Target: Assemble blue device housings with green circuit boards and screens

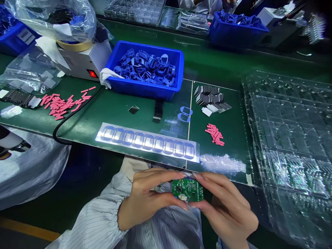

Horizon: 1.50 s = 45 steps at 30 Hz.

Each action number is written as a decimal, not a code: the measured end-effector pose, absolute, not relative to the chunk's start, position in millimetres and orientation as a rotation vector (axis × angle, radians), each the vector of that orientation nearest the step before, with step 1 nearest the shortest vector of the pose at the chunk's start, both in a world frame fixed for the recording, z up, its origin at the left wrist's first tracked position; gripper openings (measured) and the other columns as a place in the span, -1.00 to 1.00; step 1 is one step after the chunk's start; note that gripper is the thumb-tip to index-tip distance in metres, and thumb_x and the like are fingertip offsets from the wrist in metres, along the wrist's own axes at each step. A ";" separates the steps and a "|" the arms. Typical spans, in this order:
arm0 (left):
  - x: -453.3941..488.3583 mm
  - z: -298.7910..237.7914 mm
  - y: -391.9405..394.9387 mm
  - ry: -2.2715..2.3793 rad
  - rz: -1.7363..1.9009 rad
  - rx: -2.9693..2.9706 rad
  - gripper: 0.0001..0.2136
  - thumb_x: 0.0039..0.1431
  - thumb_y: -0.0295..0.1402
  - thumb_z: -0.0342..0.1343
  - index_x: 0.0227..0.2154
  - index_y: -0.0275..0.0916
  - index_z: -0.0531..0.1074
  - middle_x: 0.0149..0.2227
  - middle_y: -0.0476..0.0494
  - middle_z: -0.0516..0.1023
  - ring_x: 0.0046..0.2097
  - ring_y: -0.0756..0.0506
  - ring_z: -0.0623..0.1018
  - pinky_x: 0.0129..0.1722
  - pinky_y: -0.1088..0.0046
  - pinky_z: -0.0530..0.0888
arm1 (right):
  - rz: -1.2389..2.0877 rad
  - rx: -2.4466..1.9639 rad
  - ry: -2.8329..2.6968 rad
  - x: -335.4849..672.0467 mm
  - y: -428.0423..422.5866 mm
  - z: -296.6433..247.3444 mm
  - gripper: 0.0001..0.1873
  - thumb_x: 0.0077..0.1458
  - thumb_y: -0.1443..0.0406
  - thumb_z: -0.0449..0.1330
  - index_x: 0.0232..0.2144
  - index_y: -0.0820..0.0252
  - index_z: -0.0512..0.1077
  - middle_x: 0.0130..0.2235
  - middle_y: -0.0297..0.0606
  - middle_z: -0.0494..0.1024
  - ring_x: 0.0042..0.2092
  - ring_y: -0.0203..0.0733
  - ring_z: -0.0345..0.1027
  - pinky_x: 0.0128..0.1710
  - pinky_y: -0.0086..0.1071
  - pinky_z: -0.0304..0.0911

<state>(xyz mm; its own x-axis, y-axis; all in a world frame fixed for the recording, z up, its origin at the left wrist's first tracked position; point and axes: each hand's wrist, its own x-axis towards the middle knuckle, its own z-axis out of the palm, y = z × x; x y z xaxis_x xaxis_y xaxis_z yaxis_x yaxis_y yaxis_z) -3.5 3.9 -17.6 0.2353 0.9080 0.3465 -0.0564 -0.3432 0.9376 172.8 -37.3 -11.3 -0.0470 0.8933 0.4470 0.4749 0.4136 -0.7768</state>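
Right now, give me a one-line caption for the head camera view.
The left hand and right hand hold a green circuit board by its edges, near a blue bin of parts.

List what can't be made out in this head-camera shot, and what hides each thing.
Head view:
Underside of the green circuit board: faces away, edges covered by the left hand and right hand.
Printing on that board: too small to read.
White label on the far-left blue crate: too small; crate cut off by the left edge.
Lower blue plastic parts in the central crate: hidden by those above.
Person at the far side: cut off by the top edge.
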 end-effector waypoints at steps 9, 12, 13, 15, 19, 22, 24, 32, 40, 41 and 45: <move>1.7 -18.0 2.4 0.870 1.371 1.595 -0.58 -0.17 -0.29 0.35 -0.15 -0.20 0.54 -0.40 -0.10 0.70 -0.44 -0.02 0.65 -0.39 0.65 0.58 | 0.500 -1.239 -1.648 164.7 -37.7 -13.5 -0.58 0.12 0.34 0.22 0.05 0.02 0.38 -0.15 -0.23 0.56 -0.19 -0.11 0.48 -0.33 -0.27 0.47; 2.9 -17.5 1.8 0.867 1.394 1.614 -0.56 -0.19 -0.29 0.36 -0.14 -0.18 0.54 -0.40 -0.09 0.70 -0.45 -0.02 0.65 -0.39 0.65 0.59 | 0.449 -1.255 -1.626 161.8 -41.9 -17.9 -0.59 0.12 0.35 0.22 0.04 0.03 0.39 -0.16 -0.22 0.56 -0.21 -0.11 0.48 -0.34 -0.25 0.48; 3.1 -17.2 1.9 0.865 1.404 1.622 -0.54 -0.20 -0.29 0.36 -0.13 -0.18 0.53 -0.39 -0.08 0.70 -0.44 -0.03 0.65 -0.39 0.65 0.59 | 0.428 -1.253 -1.609 160.6 -43.1 -19.4 -0.60 0.12 0.35 0.22 0.04 0.05 0.40 -0.17 -0.22 0.55 -0.22 -0.11 0.48 -0.35 -0.25 0.48; 3.2 -16.3 2.4 0.863 1.410 1.635 -0.53 -0.20 -0.31 0.37 -0.11 -0.18 0.52 -0.37 -0.08 0.70 -0.41 -0.04 0.66 -0.35 0.62 0.60 | 0.388 -1.235 -1.576 158.1 -44.7 -22.2 -0.62 0.13 0.34 0.20 0.03 0.08 0.41 -0.18 -0.21 0.55 -0.23 -0.12 0.48 -0.36 -0.26 0.48; 2.2 -13.7 3.9 0.869 1.353 1.622 -0.57 -0.13 -0.31 0.34 -0.11 -0.15 0.52 -0.34 -0.09 0.70 -0.39 -0.05 0.67 -0.33 0.58 0.61 | 0.356 -1.234 -1.557 155.6 -43.9 -25.3 -0.62 0.13 0.33 0.21 0.02 0.09 0.42 -0.20 -0.21 0.55 -0.24 -0.13 0.49 -0.36 -0.28 0.47; 1.4 -11.8 4.9 0.885 1.311 1.562 -0.59 -0.11 -0.29 0.33 -0.11 -0.13 0.53 -0.37 -0.07 0.70 -0.40 -0.05 0.66 -0.36 0.58 0.61 | 0.388 -1.261 -1.564 157.5 -41.9 -25.3 -0.59 0.08 0.33 0.26 0.01 0.05 0.42 -0.19 -0.23 0.56 -0.23 -0.11 0.49 -0.34 -0.27 0.47; 1.0 -10.7 5.4 0.854 1.297 1.532 -0.54 -0.13 -0.30 0.34 -0.08 -0.11 0.51 -0.36 -0.08 0.70 -0.39 -0.07 0.66 -0.36 0.56 0.62 | 0.421 -1.238 -1.575 160.0 -40.8 -24.6 -0.57 0.07 0.33 0.26 0.02 0.05 0.41 -0.16 -0.22 0.55 -0.21 -0.10 0.49 -0.33 -0.25 0.47; -4.3 -4.9 5.0 0.788 1.281 1.604 -0.49 -0.07 -0.35 0.32 0.02 -0.13 0.43 -0.27 -0.14 0.69 -0.31 -0.09 0.67 -0.27 0.52 0.62 | 0.478 -1.180 -1.566 165.7 -41.5 -22.8 -0.58 0.08 0.32 0.26 0.02 0.04 0.41 -0.15 -0.21 0.55 -0.20 -0.09 0.48 -0.33 -0.22 0.47; 0.0 0.4 -4.3 0.823 1.271 1.432 -0.60 0.01 -0.33 0.27 -0.03 -0.09 0.47 -0.33 -0.07 0.70 -0.37 -0.07 0.67 -0.30 0.52 0.63 | 0.466 -1.071 -1.383 154.2 -41.6 -23.9 -0.65 0.08 0.37 0.25 -0.05 0.08 0.43 -0.25 -0.27 0.57 -0.24 -0.13 0.50 -0.32 -0.24 0.46; 1.6 1.8 -4.5 0.820 1.285 1.423 -0.60 0.00 -0.34 0.28 -0.04 -0.08 0.49 -0.32 -0.07 0.70 -0.36 -0.07 0.67 -0.29 0.52 0.63 | 0.477 -1.052 -1.356 152.6 -41.4 -24.1 -0.67 0.08 0.38 0.25 -0.06 0.09 0.44 -0.27 -0.28 0.57 -0.26 -0.14 0.50 -0.32 -0.25 0.46; 7.9 9.3 -1.5 0.776 1.335 1.439 -0.65 -0.03 -0.39 0.30 -0.12 -0.08 0.54 -0.31 -0.07 0.70 -0.35 -0.08 0.67 -0.30 0.52 0.63 | 0.513 -1.030 -1.225 144.7 -42.0 -26.8 -0.71 0.05 0.39 0.26 -0.13 0.14 0.43 -0.30 -0.28 0.55 -0.30 -0.16 0.50 -0.38 -0.29 0.45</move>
<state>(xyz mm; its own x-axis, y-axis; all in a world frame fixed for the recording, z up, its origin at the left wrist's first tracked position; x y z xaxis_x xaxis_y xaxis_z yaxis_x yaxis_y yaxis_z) 7.9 -1.5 9.3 0.1897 0.9220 0.3376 -0.1635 -0.3093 0.9368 144.7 -42.0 -26.8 0.3073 0.7991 0.5167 0.1924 0.4796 -0.8561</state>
